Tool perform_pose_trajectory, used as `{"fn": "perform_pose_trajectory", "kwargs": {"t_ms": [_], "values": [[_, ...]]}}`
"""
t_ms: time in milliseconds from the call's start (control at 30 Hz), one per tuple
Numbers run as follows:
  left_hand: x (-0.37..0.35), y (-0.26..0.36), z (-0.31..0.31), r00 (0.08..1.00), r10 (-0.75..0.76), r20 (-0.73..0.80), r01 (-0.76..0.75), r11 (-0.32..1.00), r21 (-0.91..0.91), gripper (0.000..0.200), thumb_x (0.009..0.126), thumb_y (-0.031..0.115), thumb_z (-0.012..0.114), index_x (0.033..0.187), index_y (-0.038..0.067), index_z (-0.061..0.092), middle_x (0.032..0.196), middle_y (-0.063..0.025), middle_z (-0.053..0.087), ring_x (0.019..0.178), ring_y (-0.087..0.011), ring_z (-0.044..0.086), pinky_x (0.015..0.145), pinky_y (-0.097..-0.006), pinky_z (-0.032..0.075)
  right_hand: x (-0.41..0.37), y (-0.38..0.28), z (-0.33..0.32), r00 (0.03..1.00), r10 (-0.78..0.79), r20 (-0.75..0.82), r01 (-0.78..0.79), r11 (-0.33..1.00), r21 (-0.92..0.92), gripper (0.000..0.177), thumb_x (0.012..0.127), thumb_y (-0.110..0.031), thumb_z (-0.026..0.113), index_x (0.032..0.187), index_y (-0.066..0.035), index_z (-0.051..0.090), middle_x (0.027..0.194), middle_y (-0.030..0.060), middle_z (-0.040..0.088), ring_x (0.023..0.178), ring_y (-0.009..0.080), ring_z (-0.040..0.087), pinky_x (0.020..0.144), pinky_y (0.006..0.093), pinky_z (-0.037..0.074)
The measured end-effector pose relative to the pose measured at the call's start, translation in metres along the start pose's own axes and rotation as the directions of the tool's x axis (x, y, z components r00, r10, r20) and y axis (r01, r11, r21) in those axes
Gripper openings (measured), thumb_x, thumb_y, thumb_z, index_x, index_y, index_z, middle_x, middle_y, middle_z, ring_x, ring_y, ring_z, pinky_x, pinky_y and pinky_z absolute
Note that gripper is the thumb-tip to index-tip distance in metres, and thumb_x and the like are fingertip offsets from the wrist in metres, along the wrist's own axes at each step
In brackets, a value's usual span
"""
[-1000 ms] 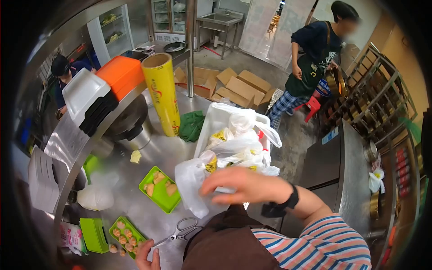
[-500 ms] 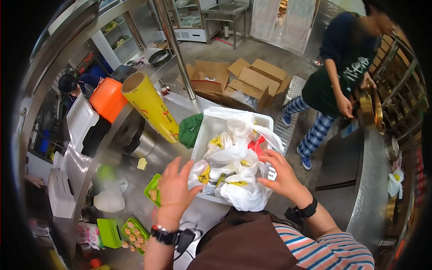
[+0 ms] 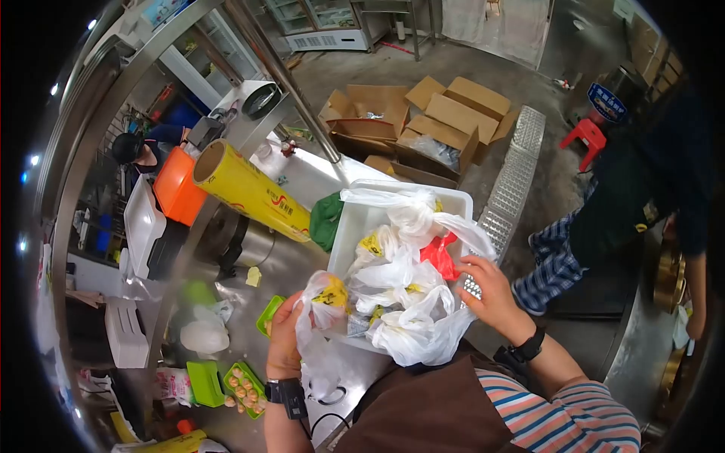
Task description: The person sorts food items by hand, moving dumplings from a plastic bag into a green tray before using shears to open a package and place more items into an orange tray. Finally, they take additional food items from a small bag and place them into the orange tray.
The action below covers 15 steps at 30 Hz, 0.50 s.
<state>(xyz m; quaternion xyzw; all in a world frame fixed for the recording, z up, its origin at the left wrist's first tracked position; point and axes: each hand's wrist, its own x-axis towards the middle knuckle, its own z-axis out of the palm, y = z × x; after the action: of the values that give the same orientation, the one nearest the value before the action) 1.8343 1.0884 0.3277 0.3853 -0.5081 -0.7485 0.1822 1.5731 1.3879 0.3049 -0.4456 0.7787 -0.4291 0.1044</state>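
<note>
One plastic bag (image 3: 325,297), likely soft and slippery, best taken by its bunched film, is in my left hand (image 3: 284,340) at the white bin (image 3: 466,206), counter's (image 3: 249,347) right edge; right hand (image 3: 495,298) spread beside the red bag (image 3: 440,258).

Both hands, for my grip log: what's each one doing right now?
Left hand: closed, holding a white plastic bag.
Right hand: open, beside the red bag; contact unclear.

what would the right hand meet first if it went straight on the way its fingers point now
Probably the crumpled red plastic bag in the white rectangular plastic tub, just ahead of the right hand's fingers. With one view, depth and any contact are unclear.
</note>
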Motion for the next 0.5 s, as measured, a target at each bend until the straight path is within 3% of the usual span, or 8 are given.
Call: {"fn": "perform_pose_trajectory", "kwargs": {"t_ms": [67, 100, 167, 300, 367, 400, 467, 500], "values": [[-0.010, 0.011, 0.008, 0.999, -0.027, -0.037, 0.020, 0.986, -0.166, 0.037, 0.095, 0.018, 0.056, 0.127, -0.001, 0.056, 0.112, -0.0123, 0.066, 0.094, -0.0187, 0.066, 0.084, -0.0314, 0.053, 0.007, -0.002, -0.006, 0.994, -0.054, -0.090, 0.046, 0.994, -0.096, 0.038, 0.080, -0.017, 0.073, 0.114, -0.005, 0.061, 0.121, 0.0148, 0.058, 0.114, 0.0331, 0.055, 0.094, 0.0416, 0.046], [-0.009, 0.013, 0.005, 0.999, -0.029, -0.032, 0.023, 0.987, -0.160, 0.037, 0.095, 0.018, 0.056, 0.127, -0.001, 0.056, 0.112, -0.0123, 0.066, 0.094, -0.0187, 0.066, 0.084, -0.0314, 0.053, 0.013, -0.009, -0.009, 0.994, -0.049, -0.095, 0.040, 0.995, -0.094, 0.038, 0.080, -0.017, 0.073, 0.114, -0.005, 0.061, 0.121, 0.0148, 0.058, 0.114, 0.0331, 0.055, 0.094, 0.0416, 0.046], [-0.006, 0.017, -0.003, 0.996, -0.055, 0.065, 0.071, 0.958, -0.278, 0.041, 0.092, 0.025, 0.056, 0.123, -0.002, 0.057, 0.110, -0.0118, 0.066, 0.092, -0.0198, 0.066, 0.081, -0.0307, 0.054, 0.030, -0.033, -0.015, 0.997, 0.072, -0.040, -0.056, 0.949, 0.309, 0.040, 0.078, -0.017, 0.076, 0.114, -0.005, 0.062, 0.122, 0.0129, 0.059, 0.114, 0.0310, 0.055, 0.097, 0.0410, 0.045], [-0.024, 0.043, 0.044, 0.976, 0.023, 0.215, 0.028, 0.973, -0.231, 0.043, 0.089, 0.029, 0.056, 0.118, -0.003, 0.058, 0.107, -0.0111, 0.066, 0.090, -0.0187, 0.066, 0.078, -0.0290, 0.053, 0.064, -0.097, 0.002, 0.933, -0.358, 0.033, 0.325, 0.879, 0.349, 0.068, 0.071, -0.018, 0.082, 0.131, -0.010, 0.053, 0.140, 0.0133, 0.046, 0.126, 0.0303, 0.048, 0.102, 0.0399, 0.042], [-0.028, 0.041, 0.041, 0.911, 0.056, 0.409, 0.022, 0.983, -0.184, 0.039, 0.089, 0.026, 0.059, 0.117, -0.002, 0.058, 0.107, -0.0100, 0.066, 0.091, -0.0174, 0.065, 0.080, -0.0293, 0.052, 0.071, -0.127, 0.027, 0.884, -0.463, 0.066, 0.398, 0.819, 0.413, 0.078, 0.067, -0.021, 0.085, 0.136, -0.013, 0.048, 0.143, 0.0139, 0.040, 0.126, 0.0315, 0.047, 0.101, 0.0407, 0.043], [-0.034, 0.045, 0.051, 0.907, 0.055, 0.418, 0.026, 0.982, -0.185, 0.039, 0.089, 0.026, 0.059, 0.117, -0.002, 0.058, 0.107, -0.0100, 0.066, 0.091, -0.0174, 0.065, 0.080, -0.0293, 0.052, 0.071, -0.133, 0.039, 0.887, -0.458, 0.064, 0.396, 0.824, 0.406, 0.078, 0.067, -0.021, 0.085, 0.136, -0.013, 0.048, 0.143, 0.0139, 0.040, 0.126, 0.0315, 0.047, 0.101, 0.0407, 0.043], [-0.049, 0.058, 0.078, 0.972, 0.075, 0.221, -0.063, 0.996, -0.063, 0.037, 0.088, 0.021, 0.064, 0.117, -0.001, 0.059, 0.107, -0.0080, 0.066, 0.096, -0.0155, 0.063, 0.088, -0.0303, 0.050, 0.070, -0.133, 0.063, 0.942, -0.281, 0.183, 0.117, 0.786, 0.608, 0.074, 0.068, -0.021, 0.083, 0.134, -0.013, 0.050, 0.131, 0.0139, 0.049, 0.120, 0.0331, 0.050, 0.098, 0.0409, 0.044], [-0.052, 0.062, 0.071, 0.973, 0.062, 0.223, -0.065, 0.998, 0.005, 0.037, 0.085, 0.014, 0.063, 0.119, 0.000, 0.057, 0.114, -0.0101, 0.064, 0.102, -0.0174, 0.062, 0.093, -0.0312, 0.048, 0.066, -0.126, 0.070, 0.944, -0.277, 0.178, 0.119, 0.792, 0.599, 0.074, 0.068, -0.021, 0.083, 0.134, -0.013, 0.050, 0.131, 0.0139, 0.049, 0.120, 0.0331, 0.050, 0.098, 0.0409, 0.044]]}}
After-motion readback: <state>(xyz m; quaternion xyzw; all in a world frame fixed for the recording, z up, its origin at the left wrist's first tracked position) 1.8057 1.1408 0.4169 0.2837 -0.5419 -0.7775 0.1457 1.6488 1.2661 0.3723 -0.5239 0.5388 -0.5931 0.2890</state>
